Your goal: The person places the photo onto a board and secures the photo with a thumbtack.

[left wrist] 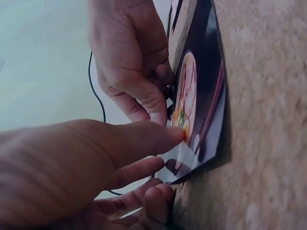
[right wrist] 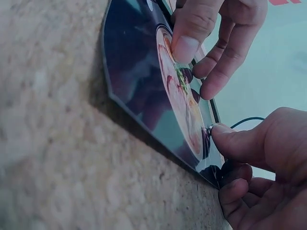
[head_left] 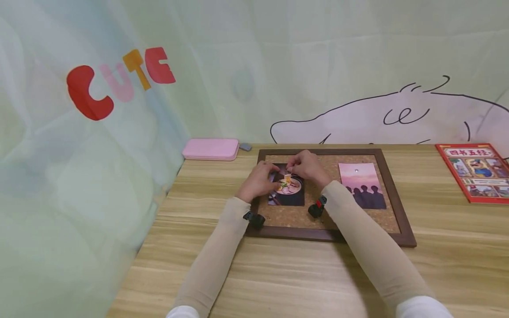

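A photo of a bowl of food on a dark ground (head_left: 297, 198) lies on the left part of a cork board (head_left: 288, 220) with a dark wooden frame. My left hand (head_left: 258, 180) rests on its left side; the thumb touches the picture, and the other fingers lie along its upper left edge. At the photo's top edge, my right hand (head_left: 309, 167) pinches a small shiny thumbtack (right wrist: 210, 129) between thumb and fingers. The photo's near edge stands slightly off the cork in the right wrist view. A pink sunset photo (head_left: 359, 179) sits on the board's right part, with a tack near its top.
A pink pencil case (head_left: 211, 149) and a small grey object (head_left: 245, 146) stand at the table's back left, beyond the board. On the right lies a red illustrated book (head_left: 475, 172). A printed cloth hangs behind and to the left of the wooden table (head_left: 278, 274).
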`<action>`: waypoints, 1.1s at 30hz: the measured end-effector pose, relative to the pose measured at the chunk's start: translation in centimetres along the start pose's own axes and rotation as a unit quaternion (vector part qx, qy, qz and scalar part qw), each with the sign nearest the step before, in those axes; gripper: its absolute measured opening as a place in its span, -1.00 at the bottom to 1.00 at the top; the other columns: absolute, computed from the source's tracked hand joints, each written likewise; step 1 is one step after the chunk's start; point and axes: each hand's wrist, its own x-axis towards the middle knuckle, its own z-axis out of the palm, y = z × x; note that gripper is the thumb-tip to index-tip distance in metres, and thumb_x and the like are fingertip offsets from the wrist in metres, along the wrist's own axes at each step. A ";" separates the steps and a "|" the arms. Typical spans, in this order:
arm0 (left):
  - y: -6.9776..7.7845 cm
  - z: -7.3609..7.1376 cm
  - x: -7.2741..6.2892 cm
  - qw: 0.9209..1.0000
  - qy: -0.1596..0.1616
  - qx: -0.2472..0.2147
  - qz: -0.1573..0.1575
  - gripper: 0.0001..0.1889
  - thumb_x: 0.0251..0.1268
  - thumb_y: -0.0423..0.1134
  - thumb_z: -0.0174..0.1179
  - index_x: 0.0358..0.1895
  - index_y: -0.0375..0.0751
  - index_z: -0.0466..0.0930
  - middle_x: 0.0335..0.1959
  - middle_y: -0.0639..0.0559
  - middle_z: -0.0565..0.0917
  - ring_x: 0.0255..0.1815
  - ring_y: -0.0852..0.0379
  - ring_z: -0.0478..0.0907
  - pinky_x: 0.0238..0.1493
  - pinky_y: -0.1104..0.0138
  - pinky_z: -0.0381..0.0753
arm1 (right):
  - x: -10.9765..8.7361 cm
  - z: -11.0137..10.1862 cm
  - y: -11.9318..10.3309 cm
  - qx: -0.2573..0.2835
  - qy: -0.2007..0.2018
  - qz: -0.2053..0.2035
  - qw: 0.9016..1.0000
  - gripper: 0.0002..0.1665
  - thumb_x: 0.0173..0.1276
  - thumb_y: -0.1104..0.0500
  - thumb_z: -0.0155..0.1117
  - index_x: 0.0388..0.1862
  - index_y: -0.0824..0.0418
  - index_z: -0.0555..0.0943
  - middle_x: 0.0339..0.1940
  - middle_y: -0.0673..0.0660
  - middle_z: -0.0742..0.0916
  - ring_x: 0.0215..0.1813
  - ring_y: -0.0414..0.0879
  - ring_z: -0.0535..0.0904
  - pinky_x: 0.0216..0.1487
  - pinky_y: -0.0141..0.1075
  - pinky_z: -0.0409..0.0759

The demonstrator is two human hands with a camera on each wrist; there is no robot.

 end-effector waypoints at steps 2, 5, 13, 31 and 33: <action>-0.3 -0.1 0.1 1.000 -0.005 0.000 0.008 -0.46 0.34 -0.22 0.44 0.35 -0.29 0.63 0.33 -0.31 0.55 0.33 -0.19 0.48 0.46 0.01 0.49 | 0.0 0.0 0.0 0.003 0.001 0.002 1.000 -0.85 0.52 0.21 0.38 -0.14 0.26 0.82 -0.25 0.16 0.77 -0.21 -0.02 0.55 -0.20 -0.30 0.44; -0.6 -0.3 0.1 1.000 -0.012 0.004 0.021 -0.45 0.33 -0.21 0.46 0.36 -0.28 0.63 0.28 -0.29 0.57 0.26 -0.16 0.49 0.38 0.02 0.51 | 0.1 0.0 0.0 0.006 0.003 0.007 1.000 -0.85 0.52 0.21 0.38 -0.13 0.26 0.82 -0.24 0.16 0.77 -0.19 -0.01 0.55 -0.19 -0.29 0.44; -1.4 -0.8 0.1 0.999 -0.022 0.023 0.037 -0.45 0.31 -0.21 0.46 0.37 -0.23 0.64 0.22 -0.26 0.62 0.16 -0.11 0.49 0.31 0.04 0.52 | 0.5 0.0 -0.3 0.023 0.005 0.046 0.999 -0.81 0.50 0.17 0.40 -0.04 0.25 0.78 -0.15 0.18 0.73 -0.11 0.02 0.55 -0.15 -0.27 0.46; -1.5 -0.7 0.3 0.999 -0.029 0.025 0.033 -0.43 0.31 -0.24 0.44 0.39 -0.22 0.62 0.24 -0.25 0.61 0.22 -0.12 0.50 0.36 0.04 0.52 | 0.9 -0.5 -0.9 0.029 -0.008 0.088 0.996 -0.82 0.48 0.16 0.45 -0.04 0.22 0.77 0.02 0.23 0.77 -0.05 0.03 0.57 -0.12 -0.27 0.45; -1.5 -0.7 0.3 0.999 -0.028 0.024 0.033 -0.44 0.31 -0.24 0.44 0.39 -0.22 0.63 0.23 -0.25 0.61 0.21 -0.12 0.50 0.35 0.05 0.52 | 0.9 -0.4 -1.0 0.031 -0.008 0.082 0.996 -0.83 0.46 0.17 0.46 -0.07 0.23 0.77 -0.02 0.22 0.76 -0.08 0.03 0.57 -0.14 -0.27 0.46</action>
